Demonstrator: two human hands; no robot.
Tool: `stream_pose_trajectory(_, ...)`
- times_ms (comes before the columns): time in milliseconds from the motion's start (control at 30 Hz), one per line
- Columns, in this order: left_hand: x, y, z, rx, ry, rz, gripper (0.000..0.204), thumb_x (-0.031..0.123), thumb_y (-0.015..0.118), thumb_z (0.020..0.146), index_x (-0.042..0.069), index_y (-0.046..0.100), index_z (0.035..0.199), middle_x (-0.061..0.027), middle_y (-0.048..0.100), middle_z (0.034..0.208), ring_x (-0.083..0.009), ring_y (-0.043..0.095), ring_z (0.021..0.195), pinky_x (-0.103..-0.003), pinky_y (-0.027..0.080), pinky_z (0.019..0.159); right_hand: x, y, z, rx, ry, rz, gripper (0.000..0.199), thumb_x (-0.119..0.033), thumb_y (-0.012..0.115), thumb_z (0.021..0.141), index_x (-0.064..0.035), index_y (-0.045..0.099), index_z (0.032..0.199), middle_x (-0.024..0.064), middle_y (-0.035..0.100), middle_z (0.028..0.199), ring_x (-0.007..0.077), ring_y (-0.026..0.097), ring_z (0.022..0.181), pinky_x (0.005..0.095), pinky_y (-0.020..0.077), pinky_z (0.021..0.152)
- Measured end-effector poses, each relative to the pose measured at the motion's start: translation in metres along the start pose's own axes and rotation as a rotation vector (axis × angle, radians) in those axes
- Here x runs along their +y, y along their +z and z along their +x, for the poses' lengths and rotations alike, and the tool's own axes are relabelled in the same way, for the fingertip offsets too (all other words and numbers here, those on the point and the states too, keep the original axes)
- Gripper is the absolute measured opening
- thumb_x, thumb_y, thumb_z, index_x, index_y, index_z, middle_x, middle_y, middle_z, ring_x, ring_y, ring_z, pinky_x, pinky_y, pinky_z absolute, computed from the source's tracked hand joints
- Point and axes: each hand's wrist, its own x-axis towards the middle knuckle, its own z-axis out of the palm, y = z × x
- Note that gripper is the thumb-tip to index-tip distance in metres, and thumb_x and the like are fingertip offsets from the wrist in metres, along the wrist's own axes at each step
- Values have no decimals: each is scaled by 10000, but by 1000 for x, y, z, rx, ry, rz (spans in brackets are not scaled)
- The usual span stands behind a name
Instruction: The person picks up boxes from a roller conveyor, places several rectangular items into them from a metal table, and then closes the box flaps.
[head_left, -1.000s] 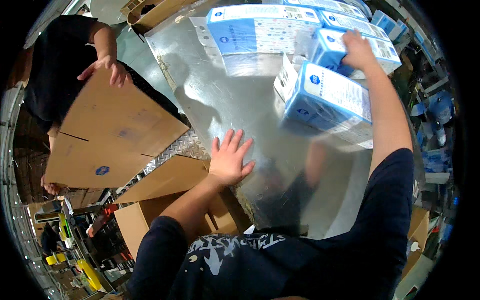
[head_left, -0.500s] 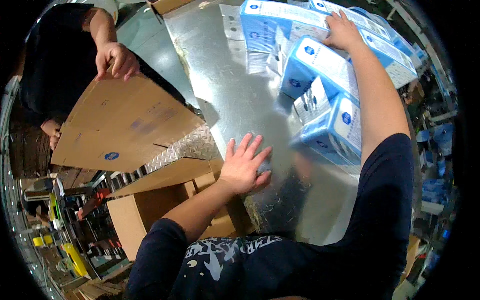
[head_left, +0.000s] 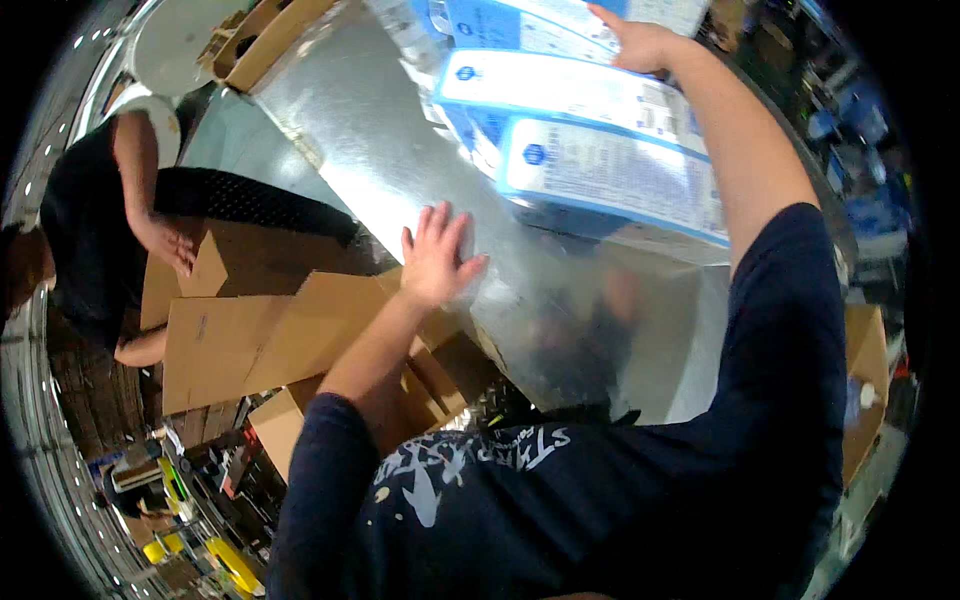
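Observation:
My left hand (head_left: 435, 258) lies flat with spread fingers on the metal tabletop (head_left: 350, 130), holding nothing. At the far side my right hand (head_left: 648, 45) reaches over the blue-and-white packages, its fingers apart and touching their tops. Closest to me is one wrapped package (head_left: 610, 175) with a white printed top. Behind it lies a second package (head_left: 560, 85), and a third package (head_left: 530, 25) is farther back, partly cut off by the view. The fingertips at the packages' far edges are partly hidden.
On the left, a co-worker's hand (head_left: 165, 240) is at a brown cardboard box (head_left: 250, 260). Open carton flaps (head_left: 230, 345) stand beside the table edge, under my left forearm. A cardboard tray (head_left: 270, 40) sits at the far left corner; another carton (head_left: 862, 400) is at the right.
The packages have shifted and turned, now lying closer together. Both my hands are farther up in the view. The co-worker's flat cardboard sheet is lowered, and a folded box shows there.

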Motion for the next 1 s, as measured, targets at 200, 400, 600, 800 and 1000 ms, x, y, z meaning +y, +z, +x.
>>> stream_pose_trajectory(200,107,-15,-34,-202,88,-1304,769,403,599,816,-4,204,1336,-196,397,1261,-285,454,1114,-375,435,865,31,50,-68,145,-81,-289,924,-320,664,676,-204,128,1419,219,580,1074,322,598,941,374,483,790)
stream_pose_trajectory(400,118,-76,4,-349,-279,-1195,503,247,526,880,102,301,1306,-131,542,1048,-212,582,941,-325,543,650,146,43,-174,25,-130,181,982,-457,694,658,-94,170,1405,216,598,1031,294,613,908,357,490,769)
stream_pose_trajectory(600,108,-68,-3,-679,-195,-1271,785,517,515,809,40,208,1352,-162,517,1126,-240,551,1022,-314,543,698,169,134,-205,-247,10,1460,876,-276,699,708,-35,197,1385,170,513,1198,250,517,1085,374,429,909)
stream_pose_trajectory(800,59,-85,-4,-479,-161,-1602,861,345,608,757,54,85,1376,-194,311,1335,-300,328,1240,-425,348,991,78,116,-210,-141,-224,1390,920,-141,680,641,-48,156,1393,138,384,1322,255,370,1227,376,296,1019)
stream_pose_trajectory(1000,10,-139,-42,-198,95,-1633,749,192,771,633,-3,393,1249,-119,541,1155,-235,541,1033,-362,416,919,36,131,-218,31,-351,1123,899,-130,772,580,-16,280,1324,98,414,1280,200,371,1199,350,300,1000)
